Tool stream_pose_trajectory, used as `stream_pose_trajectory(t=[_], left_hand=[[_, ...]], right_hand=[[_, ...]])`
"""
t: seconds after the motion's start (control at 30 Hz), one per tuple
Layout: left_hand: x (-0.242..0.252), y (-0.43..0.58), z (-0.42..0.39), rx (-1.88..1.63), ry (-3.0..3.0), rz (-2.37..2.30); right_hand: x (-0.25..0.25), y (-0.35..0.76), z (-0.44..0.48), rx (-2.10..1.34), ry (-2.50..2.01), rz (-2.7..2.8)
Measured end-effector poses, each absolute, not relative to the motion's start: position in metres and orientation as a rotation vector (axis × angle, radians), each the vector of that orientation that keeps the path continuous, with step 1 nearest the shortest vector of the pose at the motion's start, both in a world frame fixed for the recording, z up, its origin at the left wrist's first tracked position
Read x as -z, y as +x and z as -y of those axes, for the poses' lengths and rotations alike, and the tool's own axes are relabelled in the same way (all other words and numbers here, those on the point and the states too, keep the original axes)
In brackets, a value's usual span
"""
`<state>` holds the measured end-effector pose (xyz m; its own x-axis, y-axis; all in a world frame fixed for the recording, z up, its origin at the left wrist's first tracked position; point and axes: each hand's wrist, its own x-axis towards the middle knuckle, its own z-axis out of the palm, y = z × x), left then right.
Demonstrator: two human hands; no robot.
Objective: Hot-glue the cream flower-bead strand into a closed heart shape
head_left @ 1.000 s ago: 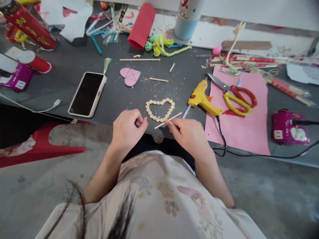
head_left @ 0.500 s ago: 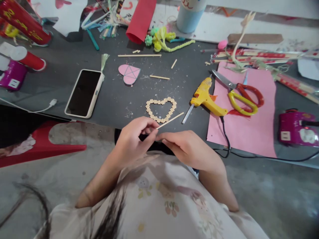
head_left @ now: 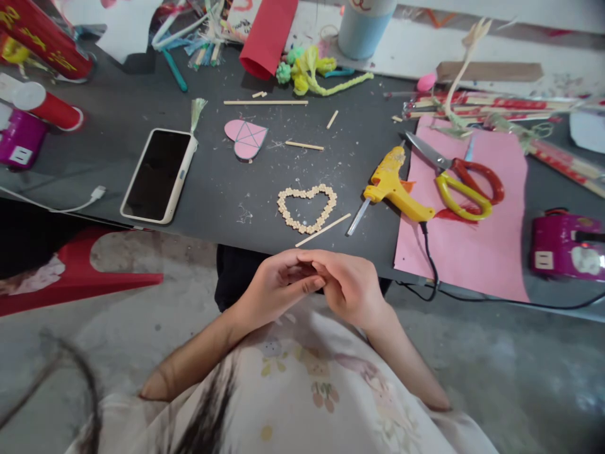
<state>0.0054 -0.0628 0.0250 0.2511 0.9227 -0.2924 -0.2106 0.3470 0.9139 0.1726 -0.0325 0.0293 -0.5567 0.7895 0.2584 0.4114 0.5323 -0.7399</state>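
Note:
Just below the table's near edge, my left hand (head_left: 276,287) and my right hand (head_left: 354,287) touch each other, fingers curled inward. The left thumb lies against the right fingers. Anything between them is hidden. Nearest to them on the table is a thin wooden stick (head_left: 326,229), lying slanted. It runs beside a heart-shaped outline (head_left: 282,207) made of small pale beads or flower-like pieces. Farther back is a pink paper heart (head_left: 249,137) with crossing dark lines. A yellow glue gun (head_left: 392,183) with a clear glue stick lies to the right.
Scissors (head_left: 472,183) with red and yellow handles lie on a pink sheet (head_left: 454,265). A phone (head_left: 158,176) rests at left. Behind are cut sticks (head_left: 265,103), yellow pipe-cleaner pieces (head_left: 309,72), a red roll (head_left: 269,38) and a blue-white cup (head_left: 363,31). A cable (head_left: 496,304) runs along the right edge.
The left hand has let go of the thin stick, which now lies by the bead heart. Both hands have drawn back toward my body and come together.

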Motion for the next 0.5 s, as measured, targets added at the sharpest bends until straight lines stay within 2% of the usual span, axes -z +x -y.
stream_pose_trajectory(t=[0.17,0.27,0.5], left_hand=[[-0.016,0.006,0.07,-0.943,0.885,-1.112],[-0.007,0.002,0.075,-1.011,1.104,-1.212],[-0.015,-0.006,0.073,-0.887,1.516,-1.311]], right_hand=[[-0.025,0.169,0.037,-0.684,-0.981,2.212],[-0.021,0.167,0.039,-0.636,-0.92,2.191],[-0.019,0.168,0.038,-0.692,-0.895,2.229]])
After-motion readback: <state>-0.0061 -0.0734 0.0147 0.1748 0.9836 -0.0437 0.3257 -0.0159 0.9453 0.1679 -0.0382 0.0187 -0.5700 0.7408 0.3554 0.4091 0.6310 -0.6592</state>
